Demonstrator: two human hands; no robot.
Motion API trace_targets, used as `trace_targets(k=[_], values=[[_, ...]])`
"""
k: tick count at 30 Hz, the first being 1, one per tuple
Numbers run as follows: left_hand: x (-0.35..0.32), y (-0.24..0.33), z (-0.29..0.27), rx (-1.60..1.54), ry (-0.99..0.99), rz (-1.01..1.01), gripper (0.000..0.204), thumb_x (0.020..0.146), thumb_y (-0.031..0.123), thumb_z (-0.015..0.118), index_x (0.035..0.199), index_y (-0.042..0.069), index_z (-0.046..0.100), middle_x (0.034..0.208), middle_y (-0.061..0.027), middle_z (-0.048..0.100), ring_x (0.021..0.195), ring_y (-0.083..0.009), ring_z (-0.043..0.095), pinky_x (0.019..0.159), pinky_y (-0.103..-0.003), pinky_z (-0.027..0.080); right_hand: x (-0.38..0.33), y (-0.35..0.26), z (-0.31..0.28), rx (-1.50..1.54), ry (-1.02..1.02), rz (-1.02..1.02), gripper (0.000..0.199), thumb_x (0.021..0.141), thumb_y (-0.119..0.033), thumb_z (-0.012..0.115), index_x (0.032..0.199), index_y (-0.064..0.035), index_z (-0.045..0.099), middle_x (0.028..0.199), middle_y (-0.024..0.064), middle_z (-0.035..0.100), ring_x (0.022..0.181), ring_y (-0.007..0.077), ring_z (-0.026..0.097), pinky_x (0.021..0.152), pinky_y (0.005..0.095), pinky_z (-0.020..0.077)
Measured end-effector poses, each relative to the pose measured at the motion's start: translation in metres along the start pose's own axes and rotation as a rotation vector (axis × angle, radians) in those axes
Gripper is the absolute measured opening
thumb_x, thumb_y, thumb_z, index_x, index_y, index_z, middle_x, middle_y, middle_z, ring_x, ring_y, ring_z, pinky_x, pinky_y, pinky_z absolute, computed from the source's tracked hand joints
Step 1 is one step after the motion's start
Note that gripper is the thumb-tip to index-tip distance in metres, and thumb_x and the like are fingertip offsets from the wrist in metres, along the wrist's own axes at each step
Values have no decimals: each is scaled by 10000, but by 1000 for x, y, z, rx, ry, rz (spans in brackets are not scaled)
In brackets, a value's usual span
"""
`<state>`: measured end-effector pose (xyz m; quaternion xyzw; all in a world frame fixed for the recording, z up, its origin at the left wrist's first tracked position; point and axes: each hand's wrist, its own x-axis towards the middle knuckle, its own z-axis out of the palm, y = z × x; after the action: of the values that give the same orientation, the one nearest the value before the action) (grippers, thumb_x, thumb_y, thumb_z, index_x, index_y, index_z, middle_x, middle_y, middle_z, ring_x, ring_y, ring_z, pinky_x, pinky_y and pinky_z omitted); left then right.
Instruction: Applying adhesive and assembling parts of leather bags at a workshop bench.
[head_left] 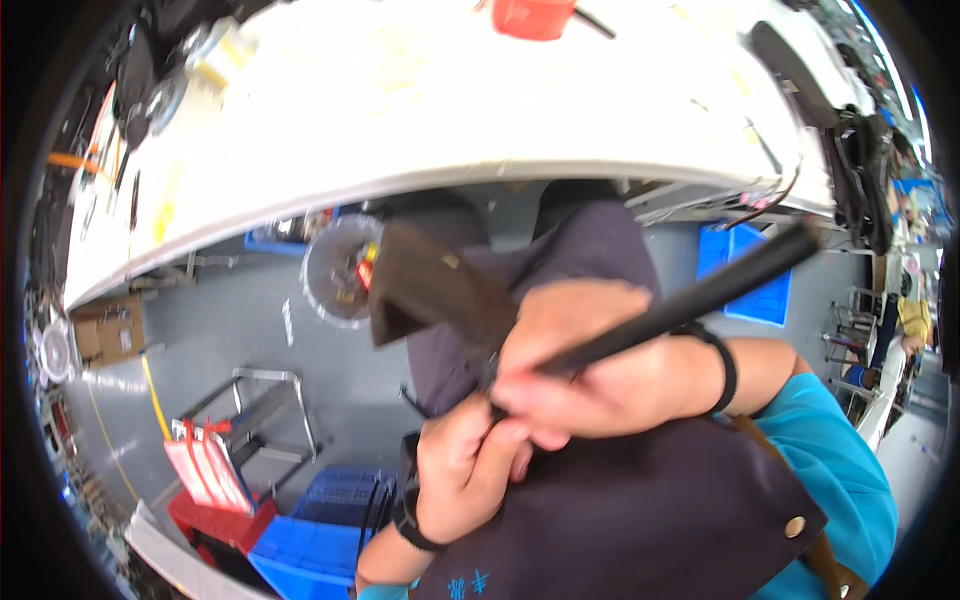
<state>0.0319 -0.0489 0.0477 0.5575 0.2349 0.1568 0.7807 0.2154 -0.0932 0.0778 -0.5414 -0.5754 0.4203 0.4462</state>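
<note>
My left hand [462,470] bunches the dark apron [640,500] in a closed grip, low at centre; my right hand [590,365] wraps tight around a black rod [700,297], which could, I judge, swing right and strike the white table [480,110] edge.

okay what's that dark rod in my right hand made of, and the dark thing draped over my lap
The rod looks like matte black metal or hard plastic: straight, rigid, no shine; blur leaves it open. The dark cover on your lap looks like woven fabric, soft and creased, with a small metal snap. Your right hand grips the rod; your left hand bunches the fabric.
</note>
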Motion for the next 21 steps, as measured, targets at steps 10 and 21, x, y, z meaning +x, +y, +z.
trace_targets(k=[10,21], values=[[-3,0,-4,14,4,-66,205,970,152,493,978,-32,584,812,-119,685,541,-80,520,506,-209,430,7,17,-1,-35,148,-212,156,865,-161,624,817,-51,523,690,74,544,620,275,558,567,351,451],[-8,5,-4,-92,115,-101,202,973,165,483,1025,-14,561,802,-113,657,546,-86,494,524,-211,408,29,54,-140,-958,426,-345,144,768,-56,639,902,-34,594,753,107,560,738,301,567,645,375,471]])
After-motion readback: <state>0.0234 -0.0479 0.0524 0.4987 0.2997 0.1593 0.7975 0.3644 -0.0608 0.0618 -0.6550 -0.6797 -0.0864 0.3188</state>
